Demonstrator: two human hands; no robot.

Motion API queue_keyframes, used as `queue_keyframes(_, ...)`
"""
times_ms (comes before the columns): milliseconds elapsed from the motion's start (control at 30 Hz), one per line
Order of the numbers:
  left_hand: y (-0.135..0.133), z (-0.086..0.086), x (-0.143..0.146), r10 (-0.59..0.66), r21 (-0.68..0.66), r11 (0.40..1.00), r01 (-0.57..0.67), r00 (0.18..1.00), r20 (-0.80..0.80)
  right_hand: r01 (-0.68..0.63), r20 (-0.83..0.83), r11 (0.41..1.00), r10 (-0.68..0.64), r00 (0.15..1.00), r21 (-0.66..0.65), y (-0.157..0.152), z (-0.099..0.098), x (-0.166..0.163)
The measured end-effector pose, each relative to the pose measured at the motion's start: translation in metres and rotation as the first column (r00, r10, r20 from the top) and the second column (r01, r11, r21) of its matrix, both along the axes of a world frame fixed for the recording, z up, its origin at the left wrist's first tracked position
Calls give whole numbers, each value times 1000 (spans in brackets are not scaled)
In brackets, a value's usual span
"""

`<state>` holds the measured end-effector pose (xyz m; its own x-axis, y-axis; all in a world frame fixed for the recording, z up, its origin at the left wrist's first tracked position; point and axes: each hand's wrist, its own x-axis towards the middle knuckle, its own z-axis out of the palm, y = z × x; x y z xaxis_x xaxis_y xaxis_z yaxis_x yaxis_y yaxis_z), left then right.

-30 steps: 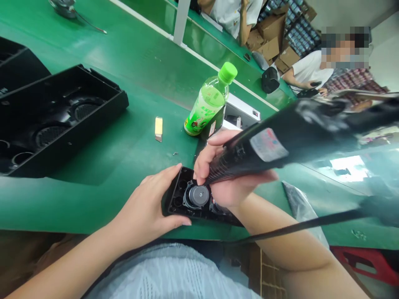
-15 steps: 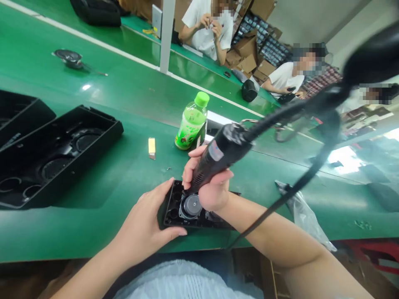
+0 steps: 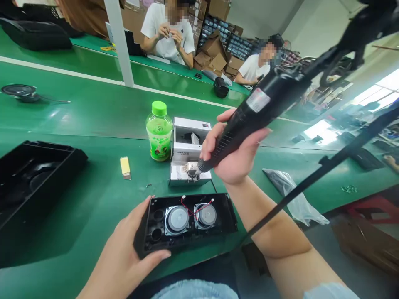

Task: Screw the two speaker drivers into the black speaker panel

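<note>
A small black speaker housing [image 3: 224,216] lies near the front edge of the green bench, with two round silver speaker drivers [image 3: 176,219] inside and red wires across them. My left hand [image 3: 124,253] grips its left end, thumb along the front. My right hand [image 3: 233,160] is wrapped round a black electric screwdriver [image 3: 258,108], raised above the bench. The screwdriver's tip touches the tray of a grey screw feeder box [image 3: 183,153] behind the housing. A black cable hangs from the tool.
A green drink bottle [image 3: 159,132] stands left of the feeder, and a small yellow block [image 3: 125,167] lies beside it. A large black speaker shell [image 3: 34,178] sits at the left. A clear plastic bag [image 3: 293,195] lies at the right. Two people sit at the far bench.
My right hand lifted the screwdriver off the housing and moved it back to the screw feeder. The view tilted up, and the housing's two drivers now show.
</note>
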<state>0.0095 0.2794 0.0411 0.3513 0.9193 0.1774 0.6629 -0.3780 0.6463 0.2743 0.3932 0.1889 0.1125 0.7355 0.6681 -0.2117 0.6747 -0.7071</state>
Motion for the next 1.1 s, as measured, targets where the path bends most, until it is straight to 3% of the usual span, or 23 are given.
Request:
queue_keyframes(100,-1,-2,-1,4,-10,1000,-4,1000,8,-18,6,1000,18,1000,-14,4,-8,-2)
queue_keyframes(400,-3,3,0,-6,-19,1000,7,1000,20,-12,19,992,15,1000,-127,0,4,-2)
queue_keyframes(600,-4,3,1,9,-32,999,-8,1000,28,4,-12,1000,-4,1000,23,9,-4,2)
queue_keyframes(1100,-1,9,1,-12,0,1000,12,1000,19,-9,-72,999,6,997,-50,17,-7,7)
